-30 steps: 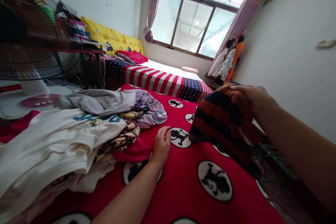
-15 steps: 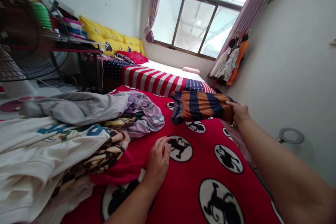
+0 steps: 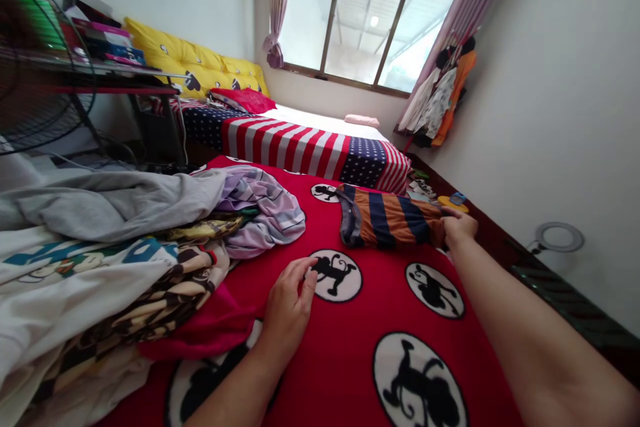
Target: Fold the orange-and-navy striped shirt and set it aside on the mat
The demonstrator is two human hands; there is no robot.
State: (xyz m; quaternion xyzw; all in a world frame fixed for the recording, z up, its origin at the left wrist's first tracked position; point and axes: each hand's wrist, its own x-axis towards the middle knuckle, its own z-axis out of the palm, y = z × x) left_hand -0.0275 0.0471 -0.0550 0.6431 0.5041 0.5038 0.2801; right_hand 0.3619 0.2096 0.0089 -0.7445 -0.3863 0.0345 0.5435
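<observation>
An orange and navy striped garment (image 3: 393, 217), folded into a long narrow shape, lies at the far right part of the red bedspread (image 3: 345, 340). My right hand (image 3: 457, 227) grips its right end, with the fingers closed on the cloth. Over the middle of the bedspread is my left hand (image 3: 291, 297), holding nothing, its fingers apart and slightly curled. Left of it spreads a heap of loose clothes: a grey garment (image 3: 125, 203), a lilac striped one (image 3: 265, 207), a white printed one (image 3: 95, 293) and a brown checked one (image 3: 165, 300).
A fan (image 3: 45, 73) stands at the left beside a desk (image 3: 115, 73). Behind is a second bed with a flag-patterned cover (image 3: 290, 143). Clothes hang (image 3: 445, 103) by the window. A ring light (image 3: 559, 237) stands near the right wall.
My right hand has lowered the striped garment onto the bedspread. The view has tilted down a little and shifted right. My left hand stays over nearly the same spot.
</observation>
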